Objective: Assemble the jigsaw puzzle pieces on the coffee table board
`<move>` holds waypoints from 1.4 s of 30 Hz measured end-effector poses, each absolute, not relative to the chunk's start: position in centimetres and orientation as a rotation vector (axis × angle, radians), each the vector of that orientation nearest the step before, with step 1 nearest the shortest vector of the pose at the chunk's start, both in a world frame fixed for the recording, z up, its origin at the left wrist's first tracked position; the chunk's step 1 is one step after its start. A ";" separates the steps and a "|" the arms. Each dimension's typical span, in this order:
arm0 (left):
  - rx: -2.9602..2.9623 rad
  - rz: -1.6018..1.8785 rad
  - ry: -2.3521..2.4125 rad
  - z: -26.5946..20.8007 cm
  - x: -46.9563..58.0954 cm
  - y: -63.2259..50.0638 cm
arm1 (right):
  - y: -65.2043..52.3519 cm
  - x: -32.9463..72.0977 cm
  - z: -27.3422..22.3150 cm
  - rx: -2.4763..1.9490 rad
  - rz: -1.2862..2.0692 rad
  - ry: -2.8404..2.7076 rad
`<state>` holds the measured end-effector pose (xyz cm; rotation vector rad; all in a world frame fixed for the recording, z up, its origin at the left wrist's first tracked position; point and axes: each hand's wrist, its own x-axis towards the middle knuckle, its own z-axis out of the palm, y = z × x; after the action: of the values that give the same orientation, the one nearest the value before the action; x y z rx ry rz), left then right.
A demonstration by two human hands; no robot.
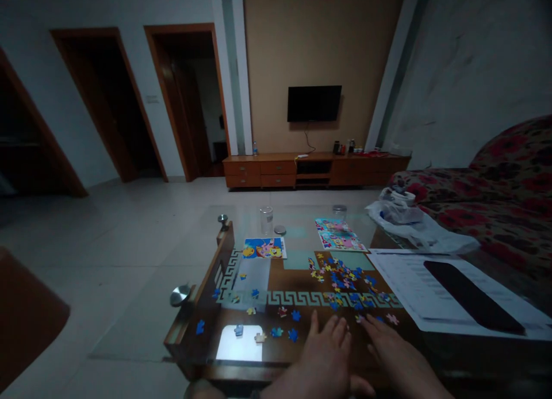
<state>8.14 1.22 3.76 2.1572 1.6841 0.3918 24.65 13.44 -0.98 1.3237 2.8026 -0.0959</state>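
Note:
My left hand point(326, 350) is palm down over the near side of the glass table point(241, 356), fingers stretched and partly spread, with nothing visible in it. Beside it, my right hand point(390, 344) reaches in from the right with its fingers extended. A small yellowish puzzle piece point(358, 318) lies right by its fingertips; whether they touch it I cannot tell. A pink piece point(392, 318) is just beyond that hand. Past both hands spreads a heap of mixed jigsaw pieces point(345, 275). Several single pieces, such as a blue one point(293, 334), lie scattered to the left.
A cartoon picture card point(265, 248) lies at the far left, and more cards point(340, 238) at the far right. Behind them stand a clear jar point(266, 219) and a lid point(280, 230). On the right are papers point(405, 284), a black phone-like slab point(472, 295) and a plastic bag point(422, 229).

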 end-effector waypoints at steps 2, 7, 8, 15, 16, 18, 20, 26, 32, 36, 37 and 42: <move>2.153 0.403 1.675 3.4 8.4 1.3 | 14.2 25.0 -1.7 1.333 -0.074 2.859; 2.216 0.421 1.804 2.2 9.0 2.7 | 15.2 24.6 -1.7 1.314 -0.078 2.953; 2.228 0.404 1.838 2.0 8.9 2.8 | 15.0 24.2 -1.7 1.266 -0.121 2.982; 2.108 0.286 2.099 2.0 5.4 0.8 | 12.2 19.5 -1.6 1.022 -0.196 3.086; 2.097 0.290 2.120 2.1 4.8 0.4 | 12.2 19.0 -1.6 1.012 -0.176 3.074; 2.082 0.306 2.125 2.3 4.0 -0.2 | 12.5 18.7 -1.4 1.012 -0.127 3.067; 2.067 0.313 2.082 2.5 3.5 -0.9 | 12.9 18.9 -1.5 1.042 -0.061 3.086; 2.025 0.385 1.954 3.3 2.2 -3.4 | 12.2 18.7 -2.9 1.094 -0.094 3.114; 1.908 0.527 2.045 3.4 -1.6 -6.2 | 10.9 18.0 -2.1 1.205 -0.197 3.086; 1.795 0.606 2.140 2.9 -4.4 -7.9 | 11.3 17.6 -0.7 1.205 -0.243 3.058; 1.764 0.635 2.176 2.9 -5.3 -8.2 | 11.4 17.3 -0.4 1.193 -0.265 3.059; 1.517 0.734 2.445 4.0 -11.7 -10.2 | 11.2 13.9 1.3 1.173 -0.354 3.193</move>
<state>-11.71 -10.20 3.96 1.5167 2.4454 0.7338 13.90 11.21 1.31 1.1734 3.1933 -0.3536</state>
